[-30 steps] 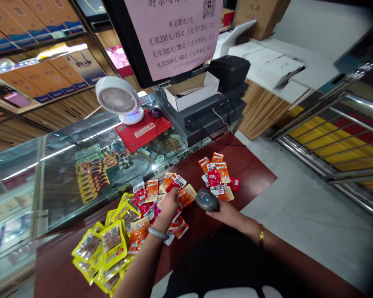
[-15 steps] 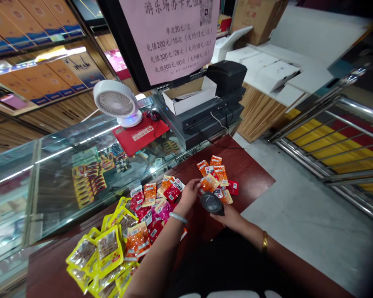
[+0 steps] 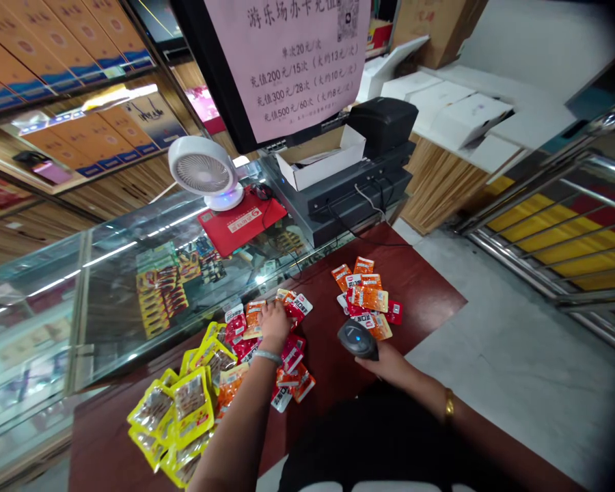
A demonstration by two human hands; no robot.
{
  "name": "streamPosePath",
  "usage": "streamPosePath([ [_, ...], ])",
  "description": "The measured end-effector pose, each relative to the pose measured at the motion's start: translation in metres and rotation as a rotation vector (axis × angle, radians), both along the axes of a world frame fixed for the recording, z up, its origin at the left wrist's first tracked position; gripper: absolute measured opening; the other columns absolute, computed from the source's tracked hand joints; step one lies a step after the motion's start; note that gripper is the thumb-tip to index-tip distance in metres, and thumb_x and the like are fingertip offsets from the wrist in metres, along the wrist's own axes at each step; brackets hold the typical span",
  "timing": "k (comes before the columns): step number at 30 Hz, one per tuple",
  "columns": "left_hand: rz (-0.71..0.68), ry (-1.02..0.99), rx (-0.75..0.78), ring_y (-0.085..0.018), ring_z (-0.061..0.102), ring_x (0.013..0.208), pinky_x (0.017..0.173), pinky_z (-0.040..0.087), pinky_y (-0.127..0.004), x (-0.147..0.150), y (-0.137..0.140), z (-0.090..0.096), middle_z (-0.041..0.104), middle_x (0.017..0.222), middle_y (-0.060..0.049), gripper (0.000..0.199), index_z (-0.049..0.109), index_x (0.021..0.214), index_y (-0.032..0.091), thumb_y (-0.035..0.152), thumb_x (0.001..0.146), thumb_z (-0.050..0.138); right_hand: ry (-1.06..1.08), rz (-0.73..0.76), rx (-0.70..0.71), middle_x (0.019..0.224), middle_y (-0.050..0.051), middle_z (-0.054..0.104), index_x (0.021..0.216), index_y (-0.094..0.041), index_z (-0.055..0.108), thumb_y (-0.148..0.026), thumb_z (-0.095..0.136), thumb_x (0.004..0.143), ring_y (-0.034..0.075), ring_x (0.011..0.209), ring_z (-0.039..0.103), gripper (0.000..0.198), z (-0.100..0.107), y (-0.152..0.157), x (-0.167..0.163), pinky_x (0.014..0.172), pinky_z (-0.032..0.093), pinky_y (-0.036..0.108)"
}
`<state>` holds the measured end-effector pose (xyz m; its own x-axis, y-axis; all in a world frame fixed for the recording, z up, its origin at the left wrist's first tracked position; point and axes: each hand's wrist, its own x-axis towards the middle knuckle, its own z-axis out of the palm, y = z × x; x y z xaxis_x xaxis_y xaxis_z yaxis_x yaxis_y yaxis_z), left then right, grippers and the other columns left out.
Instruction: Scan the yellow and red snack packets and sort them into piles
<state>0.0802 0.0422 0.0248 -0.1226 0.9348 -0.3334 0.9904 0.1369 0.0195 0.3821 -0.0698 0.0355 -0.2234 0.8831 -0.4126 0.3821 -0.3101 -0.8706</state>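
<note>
My left hand [image 3: 275,325] rests on the mixed pile of small snack packets, its fingers slightly apart on top. An orange packet [image 3: 255,318] lies against its fingers, and a red-and-white packet [image 3: 300,307] is just to the right. In my right hand [image 3: 385,362] is a dark handheld barcode scanner [image 3: 356,339], its blue light showing. Beyond the scanner lies a smaller group of packets, with an orange packet [image 3: 370,298] on top. Yellow snack packets [image 3: 190,403] with clear windows are heaped to the left of my left forearm.
The packets lie on a dark red-brown tabletop [image 3: 420,287]. Behind it runs a glass display counter [image 3: 117,301] bearing a white fan [image 3: 205,171], a red mat [image 3: 240,222] and a till with a white open box [image 3: 328,162]. A metal railing [image 3: 523,266] stands to the right.
My left hand has let go of an orange packet, which now lies on the right-hand group, and has moved left onto the mixed pile. The scanner stays in my right hand, its blue light now visible.
</note>
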Motion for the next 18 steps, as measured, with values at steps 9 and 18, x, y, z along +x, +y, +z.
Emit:
streamPosePath([
  [9, 0.191, -0.732, -0.038, -0.021, 0.068, 0.091, 0.086, 0.049, -0.033, 0.031, 0.001, -0.014, 0.072, 0.103, -0.012, 0.027, 0.062, 0.112, 0.016, 0.026, 0.094, 0.045, -0.018, 0.035, 0.022, 0.119, 0.01, 0.074, 0.121, -0.02, 0.066, -0.039, 0.075, 0.076, 0.032, 0.111, 0.067, 0.05, 0.013, 0.009, -0.004, 0.101, 0.05, 0.05],
  [18, 0.292, -1.013, -0.033, -0.019, 0.066, 0.094, 0.087, 0.052, -0.031, 0.072, -0.012, -0.018, 0.071, 0.104, -0.01, 0.027, 0.063, 0.109, 0.016, 0.025, 0.092, 0.044, -0.046, 0.031, 0.029, 0.115, 0.01, 0.075, 0.118, -0.019, 0.068, -0.036, 0.074, 0.077, 0.032, 0.107, 0.069, 0.045, 0.024, 0.011, -0.009, 0.097, 0.052, 0.048],
])
